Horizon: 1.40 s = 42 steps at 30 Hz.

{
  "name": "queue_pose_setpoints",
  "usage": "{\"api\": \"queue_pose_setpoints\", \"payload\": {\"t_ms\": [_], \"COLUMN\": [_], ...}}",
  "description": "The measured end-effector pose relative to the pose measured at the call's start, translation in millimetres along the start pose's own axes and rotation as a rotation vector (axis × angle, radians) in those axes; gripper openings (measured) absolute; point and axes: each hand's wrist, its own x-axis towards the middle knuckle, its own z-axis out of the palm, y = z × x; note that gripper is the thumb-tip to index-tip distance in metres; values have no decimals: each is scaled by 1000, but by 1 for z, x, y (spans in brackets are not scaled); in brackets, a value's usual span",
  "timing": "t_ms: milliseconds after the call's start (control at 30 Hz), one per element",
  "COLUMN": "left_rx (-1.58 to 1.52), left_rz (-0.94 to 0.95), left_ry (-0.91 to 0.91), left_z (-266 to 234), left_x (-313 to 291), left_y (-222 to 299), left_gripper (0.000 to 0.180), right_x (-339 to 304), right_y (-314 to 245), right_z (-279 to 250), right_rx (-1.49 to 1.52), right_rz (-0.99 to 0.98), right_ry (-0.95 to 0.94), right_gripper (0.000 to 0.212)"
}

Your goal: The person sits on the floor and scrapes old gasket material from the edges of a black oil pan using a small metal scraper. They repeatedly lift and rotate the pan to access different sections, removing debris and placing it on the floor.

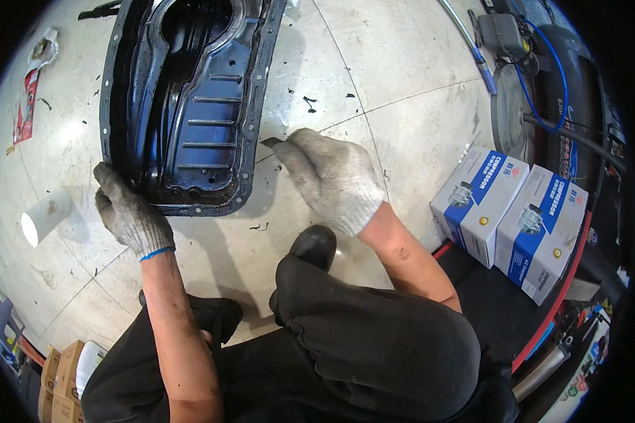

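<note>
A black metal engine oil pan (212, 156) lies on the pale tiled floor in front of me, its hollow side up and its inside oily. My left hand (130, 215), in a soiled knit glove with a blue cuff edge, grips the pan's near left corner. Just right of the pan's near right side, my gloved right hand (328, 176) is closed in a pinch. From its fingertips sticks a small dark flat piece (271, 142), whose kind I cannot make out. That piece appears apart from the pan's rim.
Black scraps (309, 103) are scattered on the floor. To the left lie a white cylinder (47, 216) and a red-and-white packet (27, 106). At the right, two compressor boxes (476, 201) stand on a black red-edged surface (487, 314). Cardboard boxes (67, 374) sit lower left.
</note>
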Motion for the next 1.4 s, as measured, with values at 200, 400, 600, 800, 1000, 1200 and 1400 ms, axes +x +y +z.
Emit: {"api": "queue_pose_setpoints", "payload": {"t_ms": [200, 400, 600, 800, 1000, 1200, 1400], "left_rx": [15, 58, 87, 48, 90, 90, 129], "left_rz": [60, 55, 47, 39, 51, 74, 45], "left_ry": [-23, -33, -22, -22, -37, -56, -59], "left_z": [2, -1, 3, 4, 7, 8, 11], "left_x": [-5, -8, -16, -22, -34, -48, -55], "left_y": [13, 15, 25, 25, 30, 32, 41], "left_gripper": [80, 79, 78, 79, 75, 73, 71], "right_x": [16, 9, -11, -23, -31, -36, -41], "right_y": [12, 17, 20, 18, 10, 20, 39], "right_z": [17, 30, 60, 77, 87, 97, 99], "right_rx": [-104, -110, 73, 236, 528, 463, 339], "right_rz": [3, 21, 92, 100, 228, 179, -56], "right_ry": [-38, -50, 50, 118, 145, 259, 366], "right_gripper": [39, 39, 43, 32, 32, 29, 30]}}
